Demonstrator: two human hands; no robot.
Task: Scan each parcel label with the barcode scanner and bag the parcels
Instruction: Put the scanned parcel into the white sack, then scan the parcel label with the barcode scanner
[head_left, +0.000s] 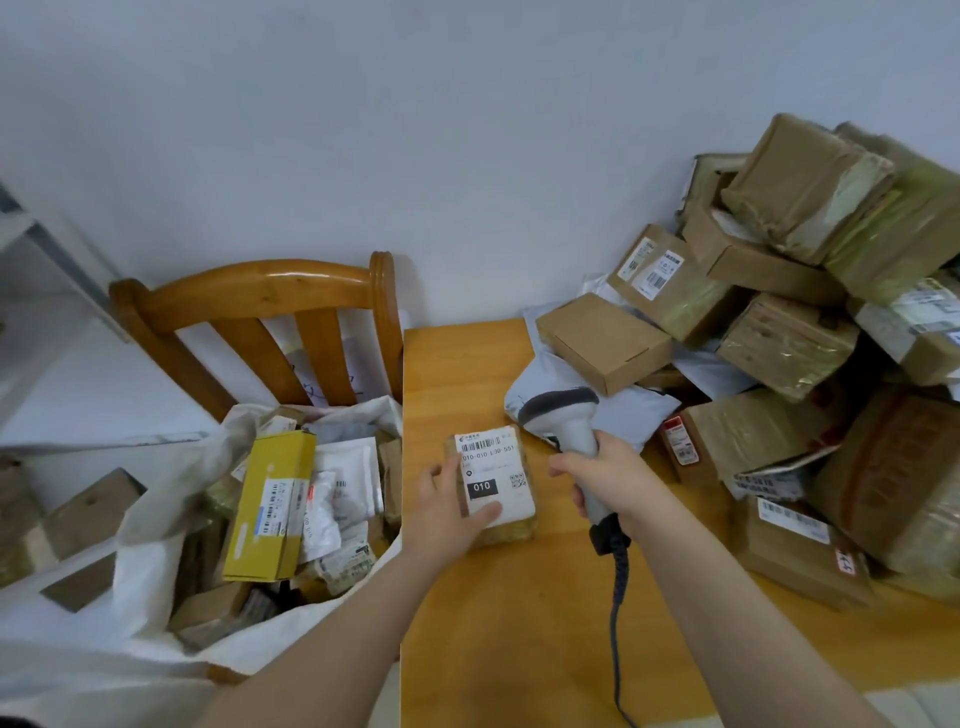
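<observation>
**Small parcel in one hand, scanner in the other**

The wooden table (467, 649) is stretching away in front of me toward the pale wall (467, 130). A heap of parcels (810, 358) is crowding its right side and far corner. These are brown taped boxes stacked over one another, with grey mailers poking out between them.

On my left, a white bag (150, 545) is sitting open on a wooden chair (260, 296), just beside the table's left edge. It is holding a jumble of packets and boxes, and a yellow box (270, 509) is lying on top with its label up.

My right hand (608, 478) is gripping the handle of the grey barcode scanner (566, 421). My fingers are wrapping round the handle and my forefinger is reaching out toward the parcel. The scanner's head is standing just beyond the parcel's far right corner. Its dark cable (615, 623) is trailing from the butt of the handle back toward me over the table.

My left hand (447, 514) is gripping the small parcel (506, 530) near the table's left edge, between the bag and the scanner. My thumb is lying across the lower edge of its label (496, 478) and my fingers are pressing its left side. I cannot tell whether the parcel is resting on the wood or hanging slightly above it.

The white label is facing up. It is showing a barcode along the top, a row of digits, and a black box reading 010.
</observation>
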